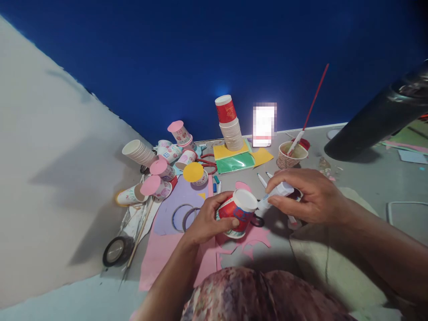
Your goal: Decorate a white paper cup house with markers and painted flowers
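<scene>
A red paper cup [238, 211] leans in our left hand [210, 217] over the tabletop [368, 180], near the middle of the scene, its white end uppermost. Our left grip curls round its wall, thumb on the near side; our right hand [309, 196] has its grip drawn in to the width of a white squeeze bottle [283, 189], the tip aimed left at the cup. Whether tip meets cup, we cannot tell. For clean work, we judge, we should hold the paper wall lightly so it does not buckle, keep the tip close and squeeze gently. Blue markings cross the red wall, with greenish strokes along the lower edge. Pink paper scraps [256, 236] lie on the near side, decorated cups [162, 188] stand and lie to the left, and a cup stack [232, 136] rises at the far side.
</scene>
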A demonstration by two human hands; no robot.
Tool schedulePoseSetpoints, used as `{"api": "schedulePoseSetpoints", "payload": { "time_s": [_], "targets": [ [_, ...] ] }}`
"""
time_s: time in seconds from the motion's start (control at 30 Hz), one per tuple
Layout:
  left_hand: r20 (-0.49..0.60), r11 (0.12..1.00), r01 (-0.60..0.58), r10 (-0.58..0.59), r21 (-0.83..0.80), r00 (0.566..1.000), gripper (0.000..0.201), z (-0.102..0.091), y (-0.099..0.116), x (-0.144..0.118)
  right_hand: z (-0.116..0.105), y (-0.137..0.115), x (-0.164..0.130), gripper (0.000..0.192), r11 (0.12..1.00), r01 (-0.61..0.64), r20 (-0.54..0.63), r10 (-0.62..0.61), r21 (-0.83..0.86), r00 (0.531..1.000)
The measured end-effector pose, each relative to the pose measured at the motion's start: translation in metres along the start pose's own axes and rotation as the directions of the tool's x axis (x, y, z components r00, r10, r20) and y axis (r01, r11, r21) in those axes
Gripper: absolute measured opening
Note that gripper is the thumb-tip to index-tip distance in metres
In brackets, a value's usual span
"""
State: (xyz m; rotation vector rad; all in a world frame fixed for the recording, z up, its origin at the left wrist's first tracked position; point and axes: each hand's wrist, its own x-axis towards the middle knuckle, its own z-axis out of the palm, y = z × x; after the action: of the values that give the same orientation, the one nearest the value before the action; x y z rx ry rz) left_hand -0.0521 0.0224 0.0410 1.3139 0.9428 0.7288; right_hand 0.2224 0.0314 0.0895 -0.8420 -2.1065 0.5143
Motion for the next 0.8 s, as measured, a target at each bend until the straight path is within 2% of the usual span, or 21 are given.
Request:
{"api": "schedulePoseSetpoints", "payload": {
  "time_s": [0.13, 0.3, 0.53, 0.67, 0.8],
  "targets": [
    [0.064, 0.985, -0.015, 0.027, -0.171, 0.998, 0.069, -0.002, -0.007, 0.001, 0.000, 0.004, 0.002, 0.009, 0.999, -0.045, -0.004, 0.046, 0.009, 0.999],
    [0.065, 0.980, -0.013, 0.026, -0.197, 0.998, 0.066, -0.003, -0.007, 0.000, 0.002, 0.006, 0.003, 0.014, 0.987, -0.141, 0.014, 0.140, 0.079, 0.990],
    [0.117, 0.997, 0.000, -0.009, 0.073, 0.993, 0.070, -0.001, -0.003, -0.001, 0.000, 0.002, 0.010, 0.013, 0.973, -0.219, -0.012, 0.220, 0.077, 0.975],
    [0.080, 0.988, -0.040, 0.029, 0.148, 0.996, 0.067, 0.002, 0.001, -0.002, 0.001, 0.002, 0.012, 0.014, 0.947, -0.296, -0.034, 0.302, 0.123, 0.953],
    [0.104, 0.976, -0.025, 0.003, 0.217, 0.995, 0.066, 0.009, 0.008, -0.001, 0.006, 0.004, 0.012, 0.017, 0.916, -0.346, -0.007, 0.354, 0.205, 0.935]
  ]
}}
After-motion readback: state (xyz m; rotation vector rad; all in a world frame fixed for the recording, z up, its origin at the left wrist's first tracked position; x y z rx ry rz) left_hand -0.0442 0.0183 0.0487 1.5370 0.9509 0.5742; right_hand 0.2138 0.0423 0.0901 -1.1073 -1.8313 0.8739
